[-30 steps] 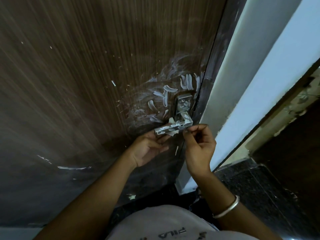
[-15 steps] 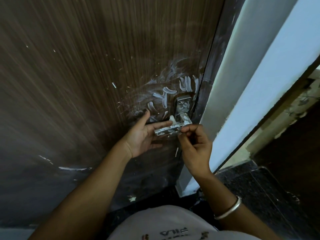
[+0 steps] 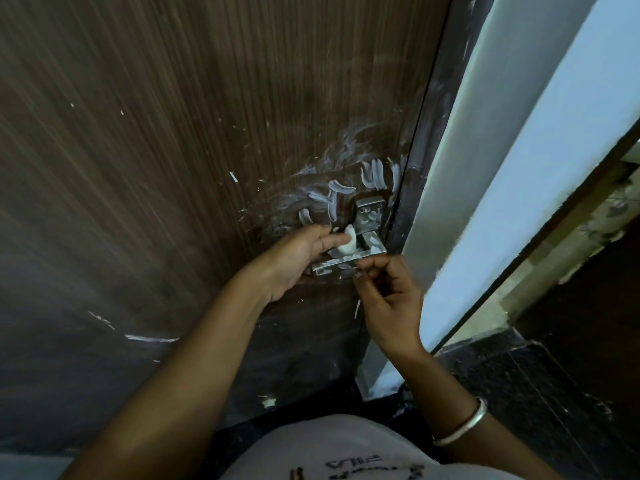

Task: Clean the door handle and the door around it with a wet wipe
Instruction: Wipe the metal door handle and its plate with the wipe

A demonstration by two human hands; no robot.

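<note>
The metal door handle (image 3: 375,249) juts from its square plate (image 3: 369,213) near the right edge of the dark brown door (image 3: 207,150). White smears (image 3: 334,195) streak the door above and left of the plate. A white lump (image 3: 348,243) sits on the lever; I cannot tell whether it is a wipe or paste. My left hand (image 3: 301,254) reaches in from the left, its straight fingers touching that lump. My right hand (image 3: 388,296) is just below the lever, fingers curled, thumb and forefinger pinching at the lever's front edge.
The dark door frame (image 3: 429,140) and a pale blue wall (image 3: 519,168) stand right of the door. Black speckled floor (image 3: 519,393) lies below right. White flecks and a scratch (image 3: 149,338) mark the lower door. A silver bangle (image 3: 464,427) circles my right wrist.
My left hand rose from under the lever, opened its fingers and now touches the white lump. My right hand stayed pinched at the lever's edge.
</note>
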